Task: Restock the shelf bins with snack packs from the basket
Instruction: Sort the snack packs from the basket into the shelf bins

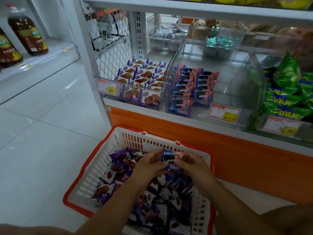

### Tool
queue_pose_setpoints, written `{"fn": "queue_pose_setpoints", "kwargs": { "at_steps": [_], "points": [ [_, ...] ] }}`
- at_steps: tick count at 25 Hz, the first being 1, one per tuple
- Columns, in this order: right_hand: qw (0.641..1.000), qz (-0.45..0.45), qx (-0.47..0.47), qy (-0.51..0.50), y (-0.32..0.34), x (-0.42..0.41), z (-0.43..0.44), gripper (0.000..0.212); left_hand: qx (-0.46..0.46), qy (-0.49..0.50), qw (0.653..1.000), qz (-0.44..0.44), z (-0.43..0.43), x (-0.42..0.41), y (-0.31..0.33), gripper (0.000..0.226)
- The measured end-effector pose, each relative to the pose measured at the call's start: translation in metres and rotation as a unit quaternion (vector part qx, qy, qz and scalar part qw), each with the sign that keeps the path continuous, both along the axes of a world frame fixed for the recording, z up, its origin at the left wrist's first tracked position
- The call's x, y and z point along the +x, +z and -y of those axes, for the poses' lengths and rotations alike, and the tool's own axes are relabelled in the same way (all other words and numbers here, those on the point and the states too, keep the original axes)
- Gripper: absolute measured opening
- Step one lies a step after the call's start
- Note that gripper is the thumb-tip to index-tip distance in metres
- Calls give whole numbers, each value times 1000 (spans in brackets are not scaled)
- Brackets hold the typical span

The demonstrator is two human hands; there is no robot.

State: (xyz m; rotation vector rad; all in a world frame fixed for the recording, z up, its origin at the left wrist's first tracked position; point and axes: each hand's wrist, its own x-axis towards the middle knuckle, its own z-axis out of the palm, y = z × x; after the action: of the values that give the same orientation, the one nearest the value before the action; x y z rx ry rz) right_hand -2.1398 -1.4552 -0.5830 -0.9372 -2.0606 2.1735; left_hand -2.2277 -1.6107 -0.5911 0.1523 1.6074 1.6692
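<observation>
A white and orange basket (94,168) stands on the floor below the shelf, holding several purple and blue snack packs (118,168). Above it my left hand (150,162) and my right hand (191,164) together grip a small stack of blue and pink cookie packs (171,156). On the shelf, a clear bin (162,92) holds purple waffle packs (142,73). The bin to its right (237,92) holds two rows of blue and pink cookie packs (191,85), with its right half bare.
Green chip bags (288,92) fill the bin at far right. Price tags (224,112) hang on the bin fronts. An orange base panel (237,150) runs under the shelf. Dark bottles (27,31) stand on a shelf at left. White tiled floor (42,133) lies left of the basket.
</observation>
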Motion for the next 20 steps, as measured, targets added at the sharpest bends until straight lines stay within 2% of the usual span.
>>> {"fn": "queue_pose_setpoints", "kwargs": {
  "at_steps": [3,6,8,10,11,13,15,16,20],
  "points": [
    [987,-6,154,40,41,-5,-9,27,-1,-25,997,-71,-7,-9,38,36],
    [955,-78,278,74,117,-13,-34,23,13,-61,971,-232,-22,-30,104,36],
    [930,-121,343,47,165,-23,-59,22,-6,-49,928,-368,-33,-47,140,40],
    [915,-122,386,-10,192,-44,-94,25,-85,-21,847,-524,-42,-71,156,53],
    [911,-91,403,-24,196,-56,-111,28,-142,-19,797,-587,-44,-82,156,59],
    [916,6,401,-16,186,-80,-138,28,-251,-41,713,-653,-43,-102,140,66],
    [905,110,409,32,169,-96,-149,29,-322,-82,651,-683,-41,-113,119,68],
    [895,147,417,61,163,-102,-149,31,-327,-87,639,-691,-39,-115,110,68],
    [850,192,473,126,154,-118,-143,28,-289,-70,639,-710,-36,-119,99,70]
  ]
}}
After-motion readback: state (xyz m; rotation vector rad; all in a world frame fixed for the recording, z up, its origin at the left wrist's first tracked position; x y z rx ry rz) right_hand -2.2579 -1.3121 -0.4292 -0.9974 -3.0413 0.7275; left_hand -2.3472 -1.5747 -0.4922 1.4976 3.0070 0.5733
